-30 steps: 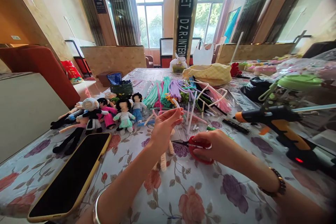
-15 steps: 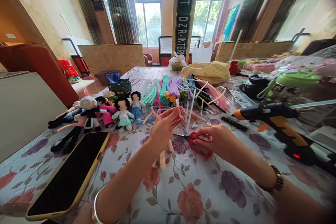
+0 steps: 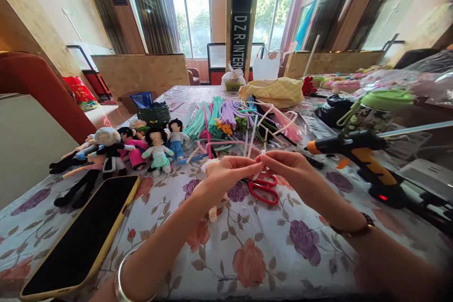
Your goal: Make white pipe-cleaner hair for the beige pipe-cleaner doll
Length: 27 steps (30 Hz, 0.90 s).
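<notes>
A small white pipe cleaner piece (image 3: pixel 263 152) is pinched between the fingertips of both hands; only its tip shows. My left hand (image 3: pixel 231 172) holds it from the left with closed fingers. From the other side, my right hand (image 3: pixel 292 166) grips it between thumb and fingers. Red-handled scissors (image 3: pixel 264 193) lie on the cloth just below the fingertips, their blades partly covered by my left hand. Behind my left wrist is a beige fuzzy piece (image 3: pixel 213 214), mostly hidden.
Finished dolls (image 3: pixel 157 151) sit to the left, behind a phone (image 3: pixel 81 236) in a yellow case. Bundles of coloured pipe cleaners (image 3: pixel 230 115) lie beyond my hands. At right stands a glue gun (image 3: pixel 368 160) with a red light. A green-lidded jar (image 3: pixel 385 99) is behind it.
My right hand has let go of the scissors, which now rest on the cloth, and has moved up to meet my left hand at the white piece. The view has shifted slightly.
</notes>
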Each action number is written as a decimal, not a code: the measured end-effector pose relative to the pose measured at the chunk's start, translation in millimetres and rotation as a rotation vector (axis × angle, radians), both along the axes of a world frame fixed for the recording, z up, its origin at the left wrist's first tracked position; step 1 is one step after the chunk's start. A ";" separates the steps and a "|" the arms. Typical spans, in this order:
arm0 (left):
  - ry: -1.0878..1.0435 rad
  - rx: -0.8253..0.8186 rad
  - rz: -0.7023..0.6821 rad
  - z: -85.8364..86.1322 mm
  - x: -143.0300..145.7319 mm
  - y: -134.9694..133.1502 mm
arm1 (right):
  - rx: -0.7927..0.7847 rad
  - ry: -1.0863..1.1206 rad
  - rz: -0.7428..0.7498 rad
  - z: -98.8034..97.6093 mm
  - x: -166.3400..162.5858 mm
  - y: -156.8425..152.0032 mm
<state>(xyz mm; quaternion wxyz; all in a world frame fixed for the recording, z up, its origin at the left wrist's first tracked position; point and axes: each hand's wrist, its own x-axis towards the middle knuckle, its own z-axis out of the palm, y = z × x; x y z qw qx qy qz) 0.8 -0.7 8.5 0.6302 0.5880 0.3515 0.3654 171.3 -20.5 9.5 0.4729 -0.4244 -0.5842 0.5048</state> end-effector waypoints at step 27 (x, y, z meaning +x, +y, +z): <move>-0.152 -0.175 -0.012 -4.8 3.4 1.4 | -0.151 0.405 -0.113 1.7 1.9 4.4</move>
